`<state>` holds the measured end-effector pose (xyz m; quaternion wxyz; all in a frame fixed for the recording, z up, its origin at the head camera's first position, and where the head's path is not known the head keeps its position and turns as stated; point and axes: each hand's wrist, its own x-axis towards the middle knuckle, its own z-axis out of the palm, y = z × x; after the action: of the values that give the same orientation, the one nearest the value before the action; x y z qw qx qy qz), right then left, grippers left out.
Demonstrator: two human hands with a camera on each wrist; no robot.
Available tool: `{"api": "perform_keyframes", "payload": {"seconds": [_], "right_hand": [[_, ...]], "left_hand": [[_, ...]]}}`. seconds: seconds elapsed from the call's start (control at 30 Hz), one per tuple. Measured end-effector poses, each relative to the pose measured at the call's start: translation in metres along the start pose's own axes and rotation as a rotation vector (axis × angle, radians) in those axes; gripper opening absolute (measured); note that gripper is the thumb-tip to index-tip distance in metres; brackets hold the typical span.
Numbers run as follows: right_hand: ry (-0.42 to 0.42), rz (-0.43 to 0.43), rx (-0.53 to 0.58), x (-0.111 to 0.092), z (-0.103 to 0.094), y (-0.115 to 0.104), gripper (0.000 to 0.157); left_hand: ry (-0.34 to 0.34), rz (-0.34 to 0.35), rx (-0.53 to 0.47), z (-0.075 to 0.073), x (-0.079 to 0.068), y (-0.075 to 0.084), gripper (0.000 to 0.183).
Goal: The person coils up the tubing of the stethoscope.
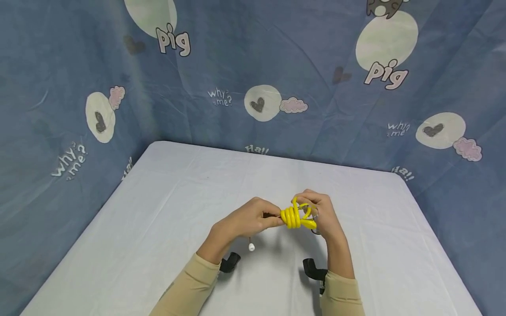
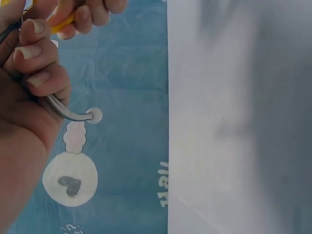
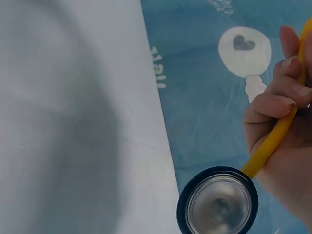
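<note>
A stethoscope with yellow tubing (image 1: 290,218) is held up over the table, its tube wound in several tight loops. My left hand (image 1: 246,219) grips the metal ear tubes just left of the loops. One ear tube (image 2: 62,108) sticks out below the curled fingers and ends in a white ear tip (image 2: 95,115). At the loops' right side, my right hand (image 1: 325,214) holds the tube's other end. In the right wrist view, fingers curl round the yellow tube (image 3: 274,142), and the round chest piece (image 3: 218,207) with its dark rim hangs below the palm.
A white cloth covers the table (image 1: 178,184). Behind it hangs a blue printed curtain (image 1: 221,52), which also runs along both sides. Dark wrist camera mounts (image 1: 315,270) show beneath the forearms, close over the table.
</note>
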<state>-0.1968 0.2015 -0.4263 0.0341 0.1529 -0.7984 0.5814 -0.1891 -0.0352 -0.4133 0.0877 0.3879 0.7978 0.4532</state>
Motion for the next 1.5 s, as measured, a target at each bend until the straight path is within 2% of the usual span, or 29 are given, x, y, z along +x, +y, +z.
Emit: {"api": "perform_keyframes", "payload": {"seconds": [0.1, 0.17, 0.27, 0.37, 0.5, 0.93, 1.1, 1.23, 1.5], "right_hand": [[-0.004, 0.015, -0.004, 0.0, 0.001, 0.001, 0.02], [-0.013, 0.028, 0.009, 0.0, 0.002, 0.001, 0.022], [-0.015, 0.077, 0.017, 0.0, 0.004, 0.0, 0.026], [-0.004, 0.132, 0.007, 0.002, 0.007, -0.001, 0.019], [-0.007, 0.16, -0.004, 0.004, 0.011, -0.003, 0.03], [-0.016, 0.113, 0.008, 0.006, 0.016, -0.005, 0.026], [0.003, 0.153, -0.011, 0.005, 0.019, -0.008, 0.016], [-0.031, 0.181, -0.024, 0.004, 0.02, -0.009, 0.013], [-0.113, 0.158, -0.02, 0.003, 0.022, -0.013, 0.017]], "left_hand": [[0.033, 0.004, 0.017, -0.003, -0.001, 0.0, 0.011], [0.052, 0.001, 0.031, -0.004, -0.001, -0.001, 0.011], [0.089, -0.011, 0.061, -0.005, -0.002, -0.002, 0.011], [0.14, -0.025, 0.101, -0.007, -0.002, -0.002, 0.01], [0.209, -0.041, 0.134, -0.009, -0.003, -0.003, 0.011], [0.313, -0.035, 0.126, -0.011, -0.003, -0.007, 0.008], [0.335, -0.034, 0.131, -0.011, -0.003, -0.008, 0.008], [0.365, -0.044, 0.125, -0.011, -0.003, -0.009, 0.011], [0.441, -0.083, 0.105, -0.011, -0.002, -0.01, 0.009]]}}
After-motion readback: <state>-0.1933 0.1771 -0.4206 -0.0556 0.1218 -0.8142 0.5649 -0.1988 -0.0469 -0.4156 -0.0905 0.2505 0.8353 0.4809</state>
